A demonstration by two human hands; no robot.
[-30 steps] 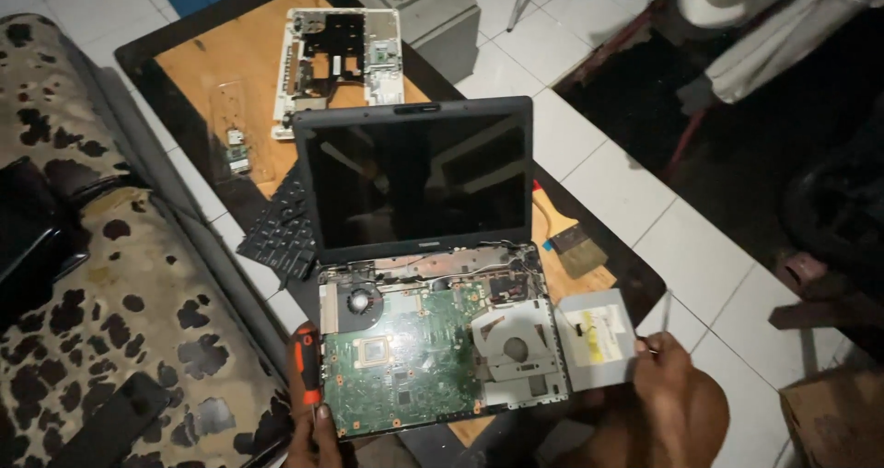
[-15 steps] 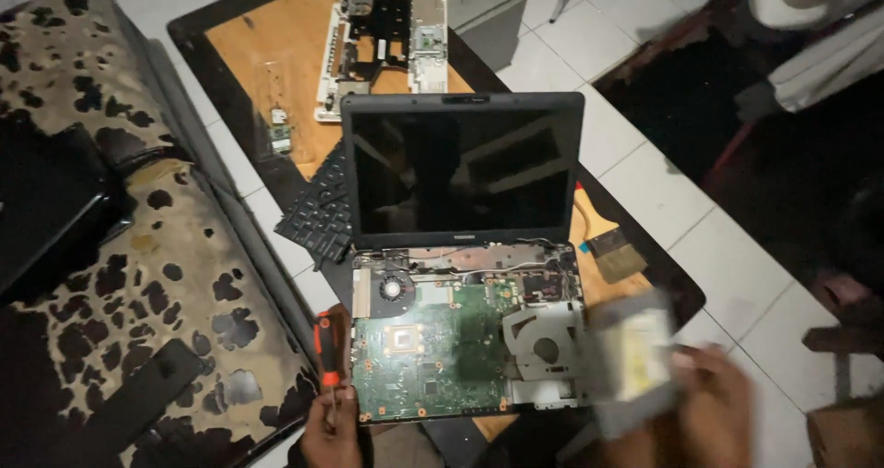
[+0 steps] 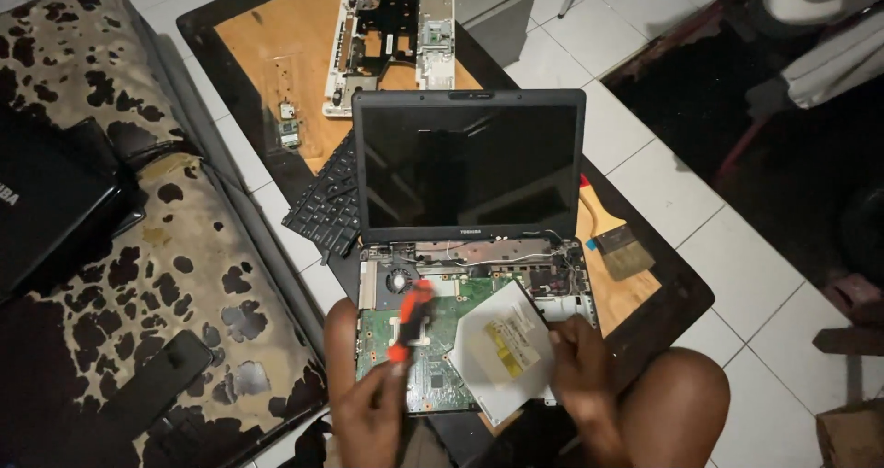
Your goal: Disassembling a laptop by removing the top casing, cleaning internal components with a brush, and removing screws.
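Left hand: I am gripping an orange-and-black screwdriver (image 3: pixel 410 325) in my left hand (image 3: pixel 368 417), fingers curled shut around its lower handle, the tool slanting up and away from me over the board.
Right hand: my right hand (image 3: pixel 580 371) is clamping the near right edge of a silver optical drive (image 3: pixel 506 353), fingers closed on it, the drive tilting flat-side up above the laptop base.
Optical drive: it is lying partly across the green motherboard (image 3: pixel 433 367), covering the board's right half, a yellow label facing up.
Laptop: the opened laptop (image 3: pixel 470 169) is standing with its dark screen upright, its top cover off.
Fan: a small round fan (image 3: pixel 398 281) is showing at the board's far left corner.
Behind: a loose black keyboard (image 3: pixel 327 205) is leaning beside the screen's left edge; a white stripped chassis (image 3: pixel 391 40) is lying farther back on the wooden table (image 3: pixel 267 44).
Right side: a paintbrush (image 3: pixel 612 233) is resting near the screen's right corner.
Left side: a spotted cushion (image 3: pixel 138 274) is running along the table.
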